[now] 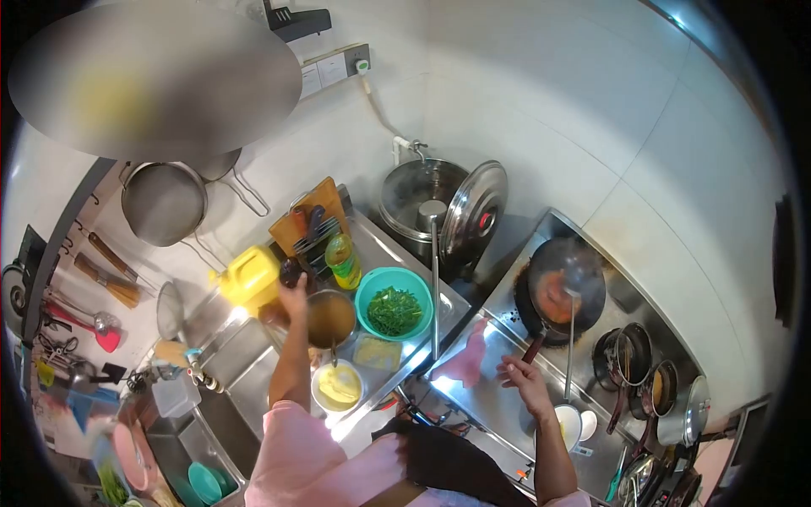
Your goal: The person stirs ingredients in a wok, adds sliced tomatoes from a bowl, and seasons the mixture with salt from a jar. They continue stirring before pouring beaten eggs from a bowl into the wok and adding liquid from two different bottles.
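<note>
My left hand (pixel 294 296) is wrapped round a dark bottle (pixel 291 270) beside the yellow jug (pixel 252 279). Just right of it are a pot of brown liquid (pixel 330 318), a green-labelled bottle (pixel 343 260) and a teal bowl of chopped greens (pixel 394 311). My right hand (pixel 525 384) hovers near the pan handle, over the steel counter, with its fingers partly curled and apart; nothing shows in it. Beyond it, a steaming wok (pixel 559 287) holds reddish food, with a long ladle (pixel 571 351) resting in it. A pink cloth (pixel 465 359) lies left of the wok.
A large steaming pot (pixel 420 198) with its lid (pixel 475 221) leaning on it stands at the back corner. Small pans (pixel 632 355) sit at the right. The sink (pixel 198 439) is at the lower left. Below the pot of liquid is a white tub of yellow paste (pixel 338 387).
</note>
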A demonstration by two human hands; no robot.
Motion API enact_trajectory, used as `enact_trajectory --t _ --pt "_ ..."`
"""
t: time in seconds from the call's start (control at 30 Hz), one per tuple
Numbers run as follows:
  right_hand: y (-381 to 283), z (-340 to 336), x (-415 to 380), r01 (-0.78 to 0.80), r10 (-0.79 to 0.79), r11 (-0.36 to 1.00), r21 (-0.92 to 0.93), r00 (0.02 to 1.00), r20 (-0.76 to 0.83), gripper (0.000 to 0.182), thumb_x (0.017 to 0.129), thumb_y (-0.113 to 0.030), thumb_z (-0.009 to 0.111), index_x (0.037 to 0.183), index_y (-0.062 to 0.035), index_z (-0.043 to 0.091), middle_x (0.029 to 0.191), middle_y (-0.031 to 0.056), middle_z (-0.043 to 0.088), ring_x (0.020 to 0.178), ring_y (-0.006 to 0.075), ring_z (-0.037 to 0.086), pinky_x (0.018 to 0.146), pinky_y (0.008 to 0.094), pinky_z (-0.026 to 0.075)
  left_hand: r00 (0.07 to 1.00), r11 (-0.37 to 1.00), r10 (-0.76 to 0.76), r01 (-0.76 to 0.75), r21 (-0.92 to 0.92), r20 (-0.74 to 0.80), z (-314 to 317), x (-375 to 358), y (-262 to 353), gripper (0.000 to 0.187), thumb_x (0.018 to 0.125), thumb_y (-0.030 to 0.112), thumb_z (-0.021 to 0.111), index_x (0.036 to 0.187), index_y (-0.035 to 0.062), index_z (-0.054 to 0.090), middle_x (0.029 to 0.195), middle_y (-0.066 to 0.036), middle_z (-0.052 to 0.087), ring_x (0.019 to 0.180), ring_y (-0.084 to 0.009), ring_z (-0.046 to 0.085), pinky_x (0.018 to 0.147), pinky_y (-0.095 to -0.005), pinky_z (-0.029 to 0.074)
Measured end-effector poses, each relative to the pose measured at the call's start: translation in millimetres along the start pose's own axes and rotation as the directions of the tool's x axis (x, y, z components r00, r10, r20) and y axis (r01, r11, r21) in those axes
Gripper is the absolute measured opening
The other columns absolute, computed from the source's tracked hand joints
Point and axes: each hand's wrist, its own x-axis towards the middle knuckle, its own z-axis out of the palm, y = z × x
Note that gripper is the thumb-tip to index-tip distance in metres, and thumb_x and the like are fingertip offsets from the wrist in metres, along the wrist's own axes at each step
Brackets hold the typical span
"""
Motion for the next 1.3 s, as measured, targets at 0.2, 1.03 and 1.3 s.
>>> enact_trajectory --t 0.2,1.03,1.3 --pt "12.1 -3.3 -15.7 -0.055 0.059 0.998 0.042 0.994 -0.092 0.042 0.101 -0.021 0.054 0.134 0.0037 0.053 0.112 0.0117 0.067 0.095 0.0191 0.066 0.081 0.0324 0.053 0.972 0.944 0.158 -0.097 0.316 -0.173 10.4 -64.0 42.1 0.076 0.076 0.011 0.082 0.137 -0.0036 0.039 0.134 -0.024 0.049 0.129 -0.0294 0.046 0.109 -0.039 0.034" --pt "-30.2 58.3 62.2 0.432 -0.54 0.842 -0.324 0.66 -0.523 0.053 0.098 -0.025 0.054 0.143 -0.0019 0.035 0.109 0.0115 0.059 0.079 0.017 0.057 0.072 0.031 0.048 0.283 0.184 -0.327 0.955 -0.233 0.902 161.4 -231.4 245.1 0.042 0.1 0.036 0.056 0.132 0.0097 0.055 0.131 -0.008 0.06 0.121 -0.0263 0.056 0.105 -0.0472 0.042" --pt "38.8 -70.4 28.0 0.204 -0.195 0.973 -0.105 0.491 -0.849 0.033 0.097 -0.023 0.053 0.119 0.0019 0.058 0.091 0.0187 0.065 0.082 0.0342 0.065 0.079 0.0405 0.053 0.356 0.28 -0.248 0.917 -0.285 0.901 243.5 -309.4 230.1 0.038 0.093 0.014 0.068 0.127 0.0034 0.056 0.121 -0.01 0.064 0.108 -0.0258 0.063 0.094 -0.0427 0.052"
